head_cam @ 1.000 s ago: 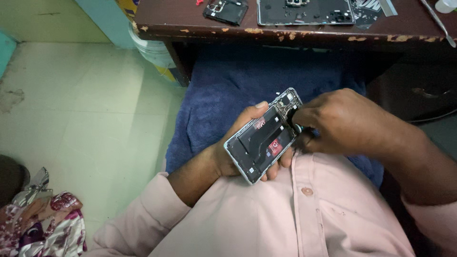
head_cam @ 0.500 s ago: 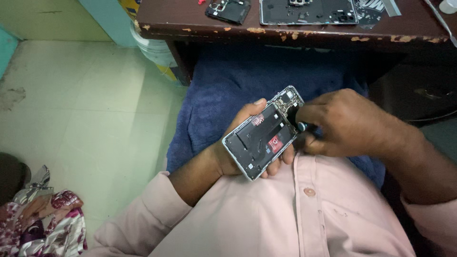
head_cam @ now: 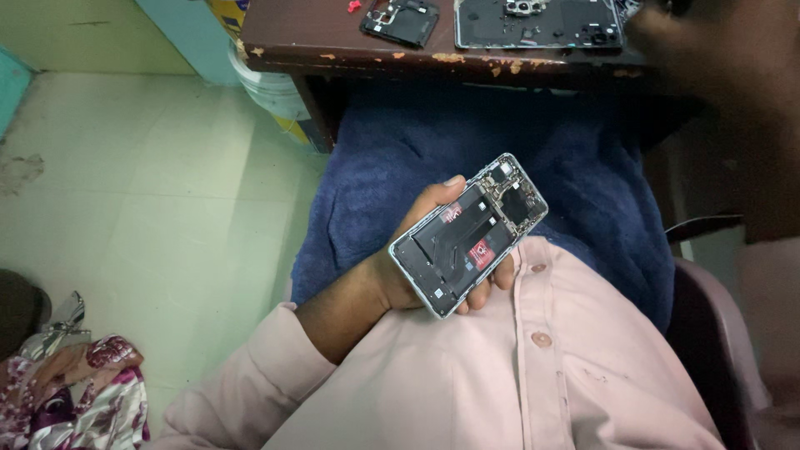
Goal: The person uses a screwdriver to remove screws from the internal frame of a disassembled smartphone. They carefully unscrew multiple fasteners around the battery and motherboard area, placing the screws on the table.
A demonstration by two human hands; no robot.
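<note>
Small phone-repair workshop: worn wooden bench (head_cam: 350, 52) with chipped edge, bearing detached phone back covers (head_cam: 402, 20) and a bare frame (head_cam: 537, 22); opened phone (head_cam: 468, 236) with exposed internals; tiled floor (head_cam: 150, 192).

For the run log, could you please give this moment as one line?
left hand: holds opened phone, internals up | right hand: raised near table, blurred, grip unclear | lap: blue towel

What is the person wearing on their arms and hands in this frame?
Both hands are bare, no gloves. The left hand emerges from a pale pink shirt sleeve pushed up the forearm. The right hand is blurred at the top right; a matching pale pink cuff shows below it.
</note>
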